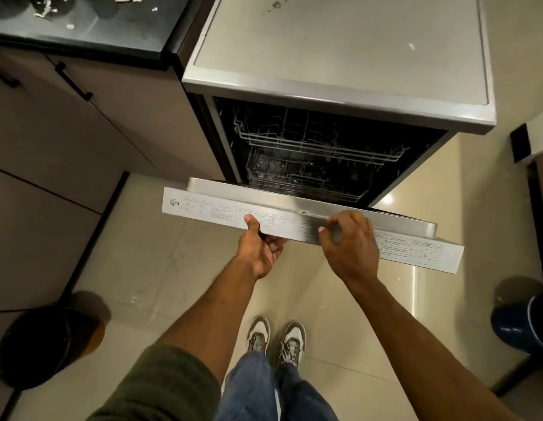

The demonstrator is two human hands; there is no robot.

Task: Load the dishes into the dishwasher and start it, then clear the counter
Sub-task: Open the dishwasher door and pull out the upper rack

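**Both hands on the half-open dishwasher door**

Head view: the dishwasher (340, 65) stands just right of the dark table (82, 31), its flat steel top bare but for a few specks; its door (294, 212) hangs partly open, brushed steel with a pale printed label along its top edge. The left hand (261, 247) grips that edge from below, thumb pressed on the label and fingers curled under; the right hand (350, 241) grasps the edge from above, fingers curled over the steel lip. Behind the door the black cavity shows the upper rack (309, 144) and lower rack (300, 177), both of thin grey wire; what the lower one holds is too dim to tell. Glossy beige floor tiles (179, 268) lie open around the person's sneakers (276, 338); a black bin (36, 347) sits by the left cabinets (66, 147), a blue container (525, 323) at the right edge.
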